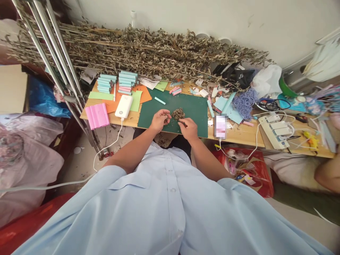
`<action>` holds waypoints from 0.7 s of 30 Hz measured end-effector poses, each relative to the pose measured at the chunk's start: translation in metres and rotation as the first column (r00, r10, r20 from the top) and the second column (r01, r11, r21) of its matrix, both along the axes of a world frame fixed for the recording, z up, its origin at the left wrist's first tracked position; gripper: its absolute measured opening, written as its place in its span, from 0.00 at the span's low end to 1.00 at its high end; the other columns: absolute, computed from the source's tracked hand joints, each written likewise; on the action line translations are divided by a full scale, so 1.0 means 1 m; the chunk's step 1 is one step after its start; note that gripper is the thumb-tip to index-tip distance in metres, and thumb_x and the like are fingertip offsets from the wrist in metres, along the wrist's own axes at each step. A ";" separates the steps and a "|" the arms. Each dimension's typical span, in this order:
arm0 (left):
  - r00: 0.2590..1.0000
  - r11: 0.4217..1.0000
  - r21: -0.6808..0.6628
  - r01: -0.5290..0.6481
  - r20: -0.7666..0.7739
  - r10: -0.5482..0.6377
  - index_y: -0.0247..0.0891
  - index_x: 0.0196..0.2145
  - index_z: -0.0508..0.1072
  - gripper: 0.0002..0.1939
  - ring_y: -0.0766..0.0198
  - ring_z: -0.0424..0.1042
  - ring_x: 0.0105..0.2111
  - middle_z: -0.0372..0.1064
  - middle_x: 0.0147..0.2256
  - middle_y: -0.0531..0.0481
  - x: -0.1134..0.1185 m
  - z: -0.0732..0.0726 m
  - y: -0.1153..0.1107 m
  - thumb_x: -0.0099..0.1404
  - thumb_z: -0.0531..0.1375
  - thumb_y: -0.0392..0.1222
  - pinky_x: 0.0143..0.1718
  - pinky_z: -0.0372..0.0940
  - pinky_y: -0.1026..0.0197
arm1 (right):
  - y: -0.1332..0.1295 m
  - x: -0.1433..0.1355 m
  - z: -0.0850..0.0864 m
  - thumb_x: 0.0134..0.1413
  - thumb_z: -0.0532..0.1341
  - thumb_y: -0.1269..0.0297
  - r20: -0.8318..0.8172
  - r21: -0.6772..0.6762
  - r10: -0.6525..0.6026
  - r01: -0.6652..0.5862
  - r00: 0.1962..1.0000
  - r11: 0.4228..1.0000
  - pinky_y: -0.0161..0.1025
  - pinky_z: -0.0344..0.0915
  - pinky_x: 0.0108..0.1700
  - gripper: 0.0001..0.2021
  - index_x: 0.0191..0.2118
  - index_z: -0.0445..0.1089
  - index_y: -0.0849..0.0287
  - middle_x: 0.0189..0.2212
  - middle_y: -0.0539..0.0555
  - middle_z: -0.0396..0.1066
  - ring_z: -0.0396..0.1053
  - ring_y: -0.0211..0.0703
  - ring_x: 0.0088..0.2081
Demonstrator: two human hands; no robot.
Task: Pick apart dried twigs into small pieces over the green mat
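A small heap of crumbled dried leaves [178, 113] lies on the green cutting mat [148, 115] in front of me. My left hand [160, 120] is at the left of the heap, its fingers curled closed around what look like bits of dried leaf. On the other side, my right hand [189, 128] has thumb and fingers pinched together at the heap's near edge; whatever is between the fingertips is too small to make out. A light-blue paper tube [159, 101] rests on the mat beyond my left hand. Several pink paper rolls [176, 91] lie at the mat's far edge.
Dried leafy stalks [148, 49] are piled along the wall. Stacked blue paper rolls [106, 83], a white power bank [124, 107] and pink paper [97, 116] sit left. Rightward are a phone [220, 126], purple yarn [244, 102] and a power strip [275, 130]. Another person's arm [328, 173] shows far right.
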State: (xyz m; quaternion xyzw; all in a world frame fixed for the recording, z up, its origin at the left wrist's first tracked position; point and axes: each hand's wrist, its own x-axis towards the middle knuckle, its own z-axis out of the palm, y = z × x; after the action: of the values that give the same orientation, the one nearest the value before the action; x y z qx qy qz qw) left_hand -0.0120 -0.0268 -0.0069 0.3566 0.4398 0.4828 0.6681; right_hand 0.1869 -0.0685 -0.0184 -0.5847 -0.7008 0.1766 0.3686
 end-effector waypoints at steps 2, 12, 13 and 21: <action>1.000 1.000 0.010 0.004 0.014 -0.004 0.37 0.43 0.70 0.17 0.71 0.67 0.23 0.72 0.32 0.51 0.000 0.000 0.000 0.52 0.58 0.36 0.22 0.53 0.69 | -0.004 -0.004 0.004 0.62 0.64 0.57 0.091 -0.062 0.122 -0.116 0.988 0.991 0.45 0.73 0.51 0.14 0.51 0.79 0.53 0.46 0.57 0.78 0.75 0.50 0.46; 0.995 0.998 0.063 0.030 0.091 -0.036 0.37 0.43 0.70 0.17 0.70 0.68 0.23 0.73 0.31 0.51 -0.002 -0.006 0.001 0.52 0.59 0.36 0.22 0.53 0.69 | 0.014 -0.025 0.014 0.67 0.59 0.62 0.378 -0.169 0.167 -0.110 0.911 0.980 0.42 0.70 0.43 0.09 0.43 0.78 0.54 0.43 0.57 0.78 0.75 0.51 0.43; 0.996 0.998 0.058 0.033 0.085 -0.038 0.37 0.42 0.70 0.17 0.70 0.68 0.23 0.73 0.31 0.51 -0.002 -0.005 0.001 0.52 0.59 0.36 0.22 0.53 0.68 | 0.015 -0.027 0.014 0.67 0.58 0.63 0.398 -0.177 0.164 -0.100 0.903 0.979 0.42 0.70 0.43 0.09 0.43 0.77 0.55 0.43 0.59 0.77 0.75 0.51 0.43; 0.996 0.998 0.053 0.026 0.085 -0.030 0.36 0.42 0.70 0.17 0.70 0.68 0.23 0.73 0.31 0.51 -0.001 -0.008 0.001 0.52 0.60 0.36 0.22 0.53 0.68 | 0.021 -0.029 0.007 0.68 0.56 0.65 0.377 -0.171 0.068 -0.003 0.924 0.985 0.47 0.70 0.48 0.09 0.46 0.73 0.58 0.45 0.64 0.77 0.75 0.56 0.45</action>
State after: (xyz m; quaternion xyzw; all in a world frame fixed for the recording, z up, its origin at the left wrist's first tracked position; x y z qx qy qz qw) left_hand -0.0132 -0.0254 -0.0146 0.3589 0.3932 0.4992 0.6837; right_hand 0.1576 -0.0479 -0.0116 -0.6238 -0.7523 0.1243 0.1715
